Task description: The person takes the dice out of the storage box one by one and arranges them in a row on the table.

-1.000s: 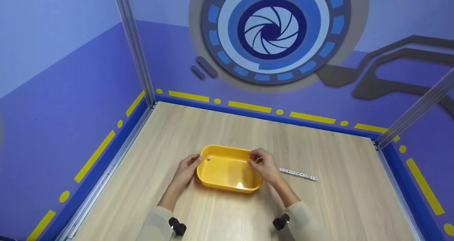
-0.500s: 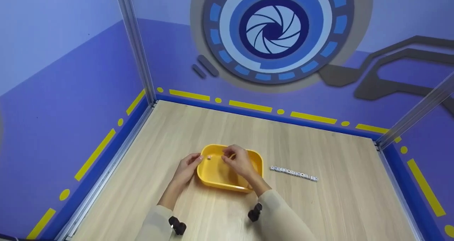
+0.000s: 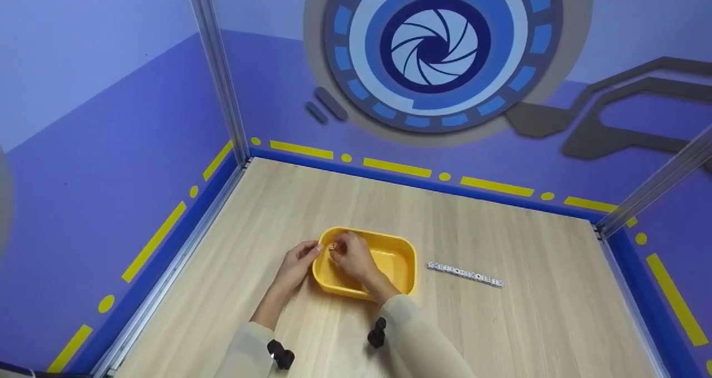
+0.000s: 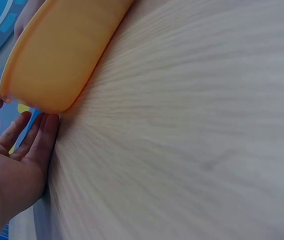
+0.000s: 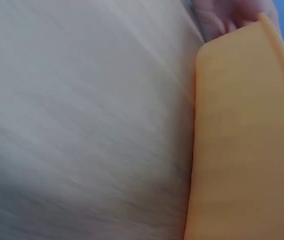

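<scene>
A yellow plastic tray (image 3: 409, 250) stands on the table, its long side across in front of the person. The left hand (image 3: 295, 267) holds its left end, thumb on the rim and fingers against the outer wall, as the left wrist view also shows. Inside the tray near that end lies a tiny white cube with red marks, like a die (image 3: 332, 247). The right hand (image 3: 356, 258) reaches over the near rim into the tray, bent fingertips right at this die; whether they pinch it I cannot tell. In the right wrist view, the tray's outer wall (image 5: 247, 125) hides the fingers.
Right of the tray, a straight row of small white dice (image 3: 466, 275) lies on the wooden table (image 3: 500, 228). Blue-purple panels (image 3: 267, 89) with metal posts wall in the table at the back and both sides.
My right hand has moved left from the tray's right end, across its inside, down to the die. The left hand keeps its hold, and the tray stays in place.
</scene>
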The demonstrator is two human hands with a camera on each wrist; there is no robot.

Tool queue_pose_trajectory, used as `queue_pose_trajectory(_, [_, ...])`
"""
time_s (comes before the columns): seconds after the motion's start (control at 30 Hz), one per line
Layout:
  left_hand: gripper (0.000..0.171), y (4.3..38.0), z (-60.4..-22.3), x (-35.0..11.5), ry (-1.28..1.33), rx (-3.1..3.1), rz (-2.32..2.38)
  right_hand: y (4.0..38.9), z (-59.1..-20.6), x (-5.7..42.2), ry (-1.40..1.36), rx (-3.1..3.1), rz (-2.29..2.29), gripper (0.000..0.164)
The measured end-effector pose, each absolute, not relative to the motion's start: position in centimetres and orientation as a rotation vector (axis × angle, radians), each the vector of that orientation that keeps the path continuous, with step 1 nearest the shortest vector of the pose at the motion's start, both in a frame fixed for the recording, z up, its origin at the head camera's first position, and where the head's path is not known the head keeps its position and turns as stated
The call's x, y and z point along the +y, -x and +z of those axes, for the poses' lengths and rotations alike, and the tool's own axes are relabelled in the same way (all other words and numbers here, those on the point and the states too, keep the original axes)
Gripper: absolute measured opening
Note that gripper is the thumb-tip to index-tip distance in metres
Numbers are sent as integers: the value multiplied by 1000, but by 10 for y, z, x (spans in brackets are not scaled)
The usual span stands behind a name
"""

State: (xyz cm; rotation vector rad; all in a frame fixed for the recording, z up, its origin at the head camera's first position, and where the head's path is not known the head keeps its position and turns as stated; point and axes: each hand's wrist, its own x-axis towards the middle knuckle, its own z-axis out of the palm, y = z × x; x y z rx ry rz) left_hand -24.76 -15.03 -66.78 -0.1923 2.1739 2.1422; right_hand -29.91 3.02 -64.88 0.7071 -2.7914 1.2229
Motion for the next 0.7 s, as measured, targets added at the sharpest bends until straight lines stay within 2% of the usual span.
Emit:
queue_pose_trajectory(0.3, [53,245,-668,-151,124,2208,2164,299,-654,21,-753,-2842,1041,18])
queue_pose_trajectory(0.53, [48,244,-667,-151,145,2208,2151,301,-656,22,-802,-2893,980,10])
queue_pose_trajectory(0.7, [51,246,-668,-150,164,2217,2131,301,-652,25,-844,-2951,965,10])
